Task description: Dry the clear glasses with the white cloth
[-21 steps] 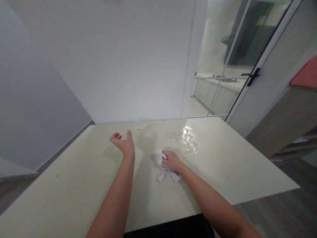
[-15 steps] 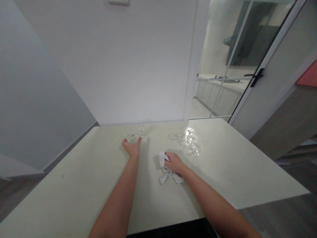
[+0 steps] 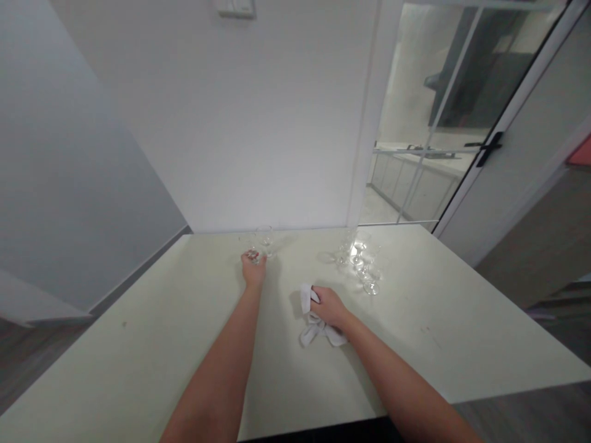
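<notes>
My left hand [image 3: 253, 269] reaches to the far side of the table. Its fingers and thumb close around a clear stemmed glass [image 3: 253, 253] standing there. Just beyond, to the right of it, stands a second stemmed glass [image 3: 265, 239], apart from the fingers. My right hand [image 3: 329, 306] is closed on a bunched white cloth [image 3: 317, 332], whose loose ends lie on the tabletop. One fold of the cloth sticks up beside the thumb.
The pale table [image 3: 184, 344] meets a white wall [image 3: 277, 154] at the back. Several clear stemmed glasses [image 3: 370, 287] stand in a cluster at the back right. A glazed door with a black handle [image 3: 489, 149] is to the right. Something black [image 3: 323, 432] lies at the near edge.
My left hand has gone from spread fingers beside the glass to fingers closed around it. The right hand keeps its hold on the cloth. The whole view has shifted slightly.
</notes>
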Motion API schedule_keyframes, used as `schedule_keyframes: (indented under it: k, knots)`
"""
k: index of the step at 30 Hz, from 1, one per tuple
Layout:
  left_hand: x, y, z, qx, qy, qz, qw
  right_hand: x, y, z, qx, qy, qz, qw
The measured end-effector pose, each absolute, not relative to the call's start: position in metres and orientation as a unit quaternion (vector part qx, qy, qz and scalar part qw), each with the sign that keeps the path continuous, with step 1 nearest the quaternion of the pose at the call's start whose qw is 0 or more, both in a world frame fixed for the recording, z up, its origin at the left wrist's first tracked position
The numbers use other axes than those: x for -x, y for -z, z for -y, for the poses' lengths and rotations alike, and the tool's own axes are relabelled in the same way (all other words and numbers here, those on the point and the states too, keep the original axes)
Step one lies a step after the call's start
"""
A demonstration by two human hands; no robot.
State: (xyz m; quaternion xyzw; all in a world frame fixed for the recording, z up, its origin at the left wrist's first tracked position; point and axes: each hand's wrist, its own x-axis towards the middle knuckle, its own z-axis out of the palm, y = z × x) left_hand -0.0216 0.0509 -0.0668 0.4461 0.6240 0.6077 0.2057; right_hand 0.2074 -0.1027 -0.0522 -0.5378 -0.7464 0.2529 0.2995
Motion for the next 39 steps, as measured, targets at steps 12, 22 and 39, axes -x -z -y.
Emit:
schedule_keyframes:
  k: [12,22,39]
  knots:
    - [0.007,0.044,-0.015,-0.363,-0.689,-0.603,0.172,-0.205,0.056,0.102,0.473,-0.485,0.522,0.519]
    - [-0.065,0.006,0.071,-0.511,-0.614,-0.443,0.406,-0.207,0.025,0.106,0.339,-0.635,0.341,0.604]
    - [-0.091,0.015,0.105,-0.684,-0.384,-0.342,0.518,-0.197,0.052,0.098,0.401,-0.604,0.336,0.601]
